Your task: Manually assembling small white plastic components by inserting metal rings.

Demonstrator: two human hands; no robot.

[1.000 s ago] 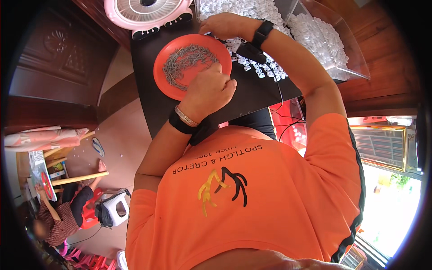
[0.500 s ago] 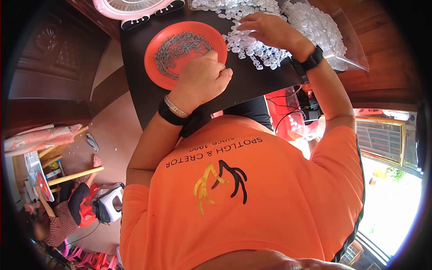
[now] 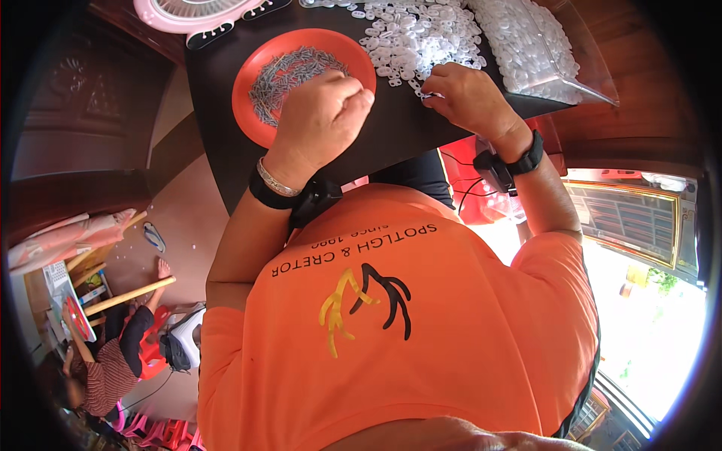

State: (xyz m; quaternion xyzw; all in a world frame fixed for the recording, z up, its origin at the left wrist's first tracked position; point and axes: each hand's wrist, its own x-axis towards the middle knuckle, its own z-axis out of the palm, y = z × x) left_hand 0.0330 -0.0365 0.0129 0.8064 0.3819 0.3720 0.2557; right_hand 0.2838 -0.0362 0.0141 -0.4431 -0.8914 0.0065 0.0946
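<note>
Orange-red round plate holding a grey pile of thin metal pins. Black worktop. White, partly translucent small plastic pieces heaped on it; more of the same white in a clear tray. Pink fan with white grille and black base. Both wrists carry black bands, left one also a silver bracelet. Shirt bright orange, dark lettering, yellow and black branching print. Dark brown wood around. Floor pinkish brown. Red plastic stool lower left.
</note>
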